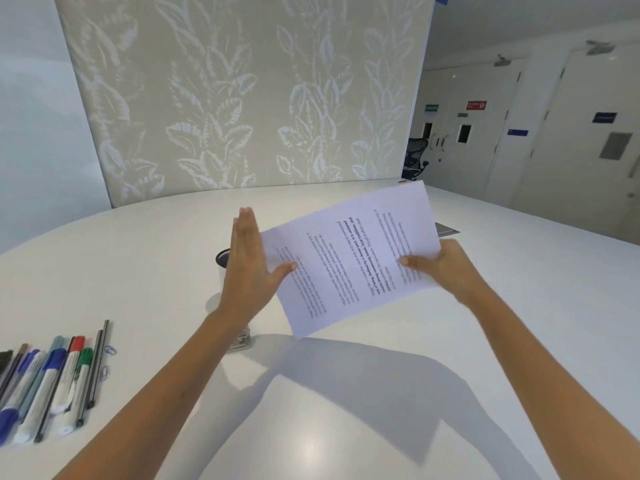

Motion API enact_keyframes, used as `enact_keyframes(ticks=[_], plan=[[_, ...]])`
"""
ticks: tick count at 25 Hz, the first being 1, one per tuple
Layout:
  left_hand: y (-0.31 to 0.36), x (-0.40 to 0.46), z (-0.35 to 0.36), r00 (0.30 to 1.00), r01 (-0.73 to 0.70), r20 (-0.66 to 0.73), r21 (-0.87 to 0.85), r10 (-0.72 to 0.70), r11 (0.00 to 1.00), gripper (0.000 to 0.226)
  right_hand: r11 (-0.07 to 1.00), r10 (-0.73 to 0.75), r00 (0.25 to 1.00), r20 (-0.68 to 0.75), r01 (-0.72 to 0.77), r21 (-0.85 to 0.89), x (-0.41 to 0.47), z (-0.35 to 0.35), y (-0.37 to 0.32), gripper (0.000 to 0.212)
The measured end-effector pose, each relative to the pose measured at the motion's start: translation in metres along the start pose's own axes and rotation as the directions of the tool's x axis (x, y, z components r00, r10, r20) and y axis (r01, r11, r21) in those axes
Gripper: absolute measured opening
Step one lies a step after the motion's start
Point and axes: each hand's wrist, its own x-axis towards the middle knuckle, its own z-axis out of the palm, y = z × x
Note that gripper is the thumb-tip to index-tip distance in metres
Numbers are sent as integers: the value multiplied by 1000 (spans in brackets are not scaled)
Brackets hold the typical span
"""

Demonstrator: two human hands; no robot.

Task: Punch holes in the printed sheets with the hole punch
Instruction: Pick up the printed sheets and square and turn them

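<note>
White table (145,271) | right hand (446,268) grips printed sheets (349,258) (raised) | left hand (247,268) flat, open

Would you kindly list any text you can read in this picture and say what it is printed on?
No text can be read.
Printed sheets, held in both hands: lines of print, too blurred.
Red sign, green sign and blue signs on the doors: too small.
Markers on the table: labels illegible.

A white table (450,393) carries a row of markers (45,386), paper clips (110,350) and a mesh cup (223,257).
</note>
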Motion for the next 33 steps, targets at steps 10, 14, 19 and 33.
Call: enact_keyframes(ticks=[10, 14, 19, 33], plan=[[42, 23, -25, 943, 107, 331, -390, 31, 915, 38, 747, -416, 891, 183, 450, -490, 21, -18, -111, 24], [32, 23, -24, 949, 236, 313, -679, -16, 695, 25, 919, -337, 937, -89, 348, 182, 28, -44, -100, 33], [31, 22, -11, 920, 334, 390, -750, -26, 570, 26, 900, -59, 952, 301, -79, 428, 14, -1, -56, 43], [32, -8, 21, 920, 369, 375, -726, -116, 581, 28, 835, 26, 994, 107, -80, 544, -17, 57, -4, 20]])
